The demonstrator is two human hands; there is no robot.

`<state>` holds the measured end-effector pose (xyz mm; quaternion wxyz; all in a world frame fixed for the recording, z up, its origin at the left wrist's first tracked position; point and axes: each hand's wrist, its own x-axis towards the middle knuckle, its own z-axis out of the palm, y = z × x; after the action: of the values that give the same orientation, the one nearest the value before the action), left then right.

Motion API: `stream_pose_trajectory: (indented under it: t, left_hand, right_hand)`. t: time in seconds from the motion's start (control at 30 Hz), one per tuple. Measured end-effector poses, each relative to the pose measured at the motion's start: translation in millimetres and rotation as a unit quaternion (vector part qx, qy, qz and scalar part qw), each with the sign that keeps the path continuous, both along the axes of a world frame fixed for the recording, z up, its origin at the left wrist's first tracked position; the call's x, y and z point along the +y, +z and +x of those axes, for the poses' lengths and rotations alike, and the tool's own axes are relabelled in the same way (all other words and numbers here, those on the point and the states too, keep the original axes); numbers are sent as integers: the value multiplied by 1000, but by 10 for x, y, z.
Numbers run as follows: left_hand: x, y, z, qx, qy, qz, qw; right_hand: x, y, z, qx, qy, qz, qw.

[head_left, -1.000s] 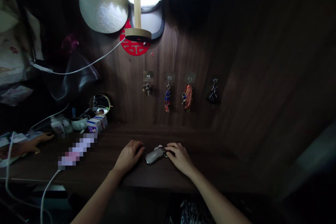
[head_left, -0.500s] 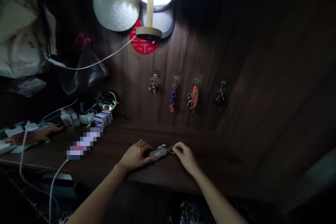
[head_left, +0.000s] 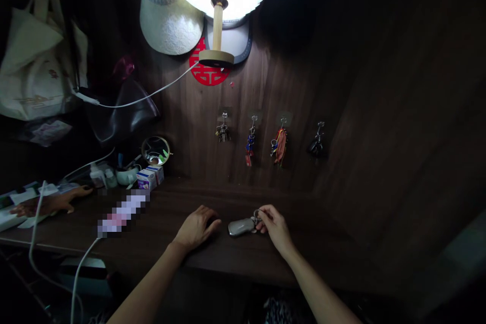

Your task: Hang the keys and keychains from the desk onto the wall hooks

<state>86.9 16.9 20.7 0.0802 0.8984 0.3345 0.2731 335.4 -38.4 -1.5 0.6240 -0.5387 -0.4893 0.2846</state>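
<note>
A grey car key fob [head_left: 240,227] with a shiny rim lies at the middle of the dark wooden shelf [head_left: 212,254]. My right hand [head_left: 274,225] pinches the metal key ring [head_left: 257,214] at the fob's right end between thumb and fingers. To the left of the fob, my left hand [head_left: 197,227] rests on the shelf, fingers bent and thumb apart, holding nothing. On the wall behind hang key bunches on hooks: metal keys [head_left: 224,133], a blue and red set [head_left: 249,148], one with a colourful strap [head_left: 280,146], and a black set [head_left: 316,146].
A lit lamp [head_left: 217,35] and caps [head_left: 170,25] hang above. At the left are a round mirror [head_left: 155,151], small boxes [head_left: 150,177], a blurred-out item [head_left: 123,212] and a white cable [head_left: 76,268]. Bags [head_left: 41,71] hang on the left wall.
My left hand has let go of the key fob. The fob has shifted right and turned, its ring still in my right hand. The view has tilted up slightly.
</note>
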Motion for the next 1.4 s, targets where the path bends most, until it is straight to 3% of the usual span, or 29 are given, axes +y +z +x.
stream_pose_trajectory:
  t: [0.13,0.3,0.57,0.7,0.8,0.9,1.07,1.4]
  left_hand:
    - [-1,19,2,19,7,-5,1000]
    - [-5,30,2,20,14,-8,1000]
    - [3,10,-6,16,15,3,1000]
    - [23,-23,-12,-4,14,-3,1000]
    - [31,-36,-8,-12,13,-3,1000]
    - [21,-20,0,-14,17,-5,1000]
    - [-2,13,8,-14,33,-15,999]
    - [28,-25,6,-28,22,-2,999]
  right_hand:
    - [16,72,65,-11,-4,3,1000]
    - [45,236,179,-110,6,-13,994]
    - [-20,683,300,-242,5,-9,970]
    - [-38,894,377,-227,2,-35,973]
    - [-13,1002,496,-212,-24,-4,977]
    - [16,1071,661,-193,-60,26,979]
    - [15,1162,917,-157,-102,20,982]
    - [-75,1357,1186,-115,-128,25,985]
